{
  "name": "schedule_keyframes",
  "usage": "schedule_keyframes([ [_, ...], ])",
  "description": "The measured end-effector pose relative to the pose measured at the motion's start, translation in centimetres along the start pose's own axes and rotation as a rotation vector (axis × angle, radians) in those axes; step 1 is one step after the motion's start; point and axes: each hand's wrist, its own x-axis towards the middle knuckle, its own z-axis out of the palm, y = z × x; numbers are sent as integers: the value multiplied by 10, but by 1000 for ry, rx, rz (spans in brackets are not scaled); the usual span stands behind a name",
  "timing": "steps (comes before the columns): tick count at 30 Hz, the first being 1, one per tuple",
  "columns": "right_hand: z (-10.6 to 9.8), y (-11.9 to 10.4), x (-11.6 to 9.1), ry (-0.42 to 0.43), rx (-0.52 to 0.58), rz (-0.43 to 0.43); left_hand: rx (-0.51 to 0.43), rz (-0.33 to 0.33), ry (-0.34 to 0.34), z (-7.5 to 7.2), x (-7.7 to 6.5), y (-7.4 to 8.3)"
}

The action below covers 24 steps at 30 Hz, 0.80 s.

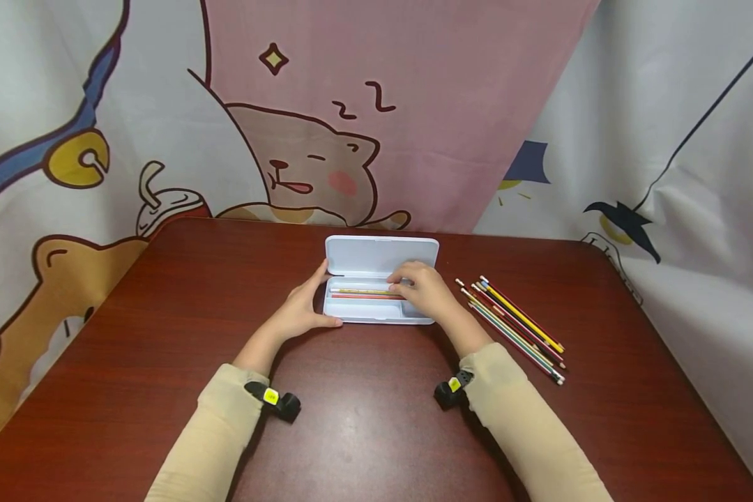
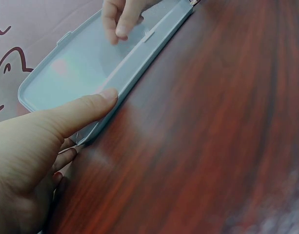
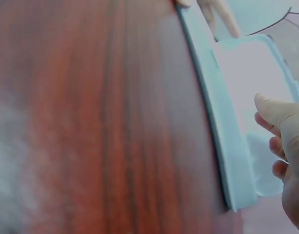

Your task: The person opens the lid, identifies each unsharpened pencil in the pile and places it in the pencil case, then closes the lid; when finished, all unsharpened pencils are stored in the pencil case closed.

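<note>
On the table lies a white pencil case [image 1: 379, 321], its lid [image 1: 381, 255] raised toward the back. Several pencils [image 1: 365, 297], yellow and red among them, lie lengthwise in its tray. My left hand [image 1: 299, 307] holds the case's left end, thumb along the front edge and fingers at the far side. Over the right half of the tray is my right hand [image 1: 422, 286], fingers bent loosely and thumb near the pencils' right ends. In the left wrist view, no pencil shows between the right fingertips [image 2: 121, 33]. The case's front wall [image 3: 217, 112] hides the pencils from the right wrist view.
Several more pencils [image 1: 514, 324] lie in a loose, slanted bunch on the brown table [image 1: 376, 418], right of the case and beside the right forearm. Behind the table's far edge hangs a cartoon-printed curtain [image 1: 452, 104]. A small black camera [image 1: 282, 404] sits on each wrist.
</note>
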Motion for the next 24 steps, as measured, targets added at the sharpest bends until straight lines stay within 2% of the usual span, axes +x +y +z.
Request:
schedule_keyframes([
  [6, -13, -9, -13, 82, 18, -45, -12, -4, -4, 0, 0, 0],
  [19, -43, -18, -53, 225, -10, -31, 12, -19, -1, 0, 1, -2],
  [24, -58, -15, -72, 245, -23, -18, 20, -18, -2, 0, 1, -1],
])
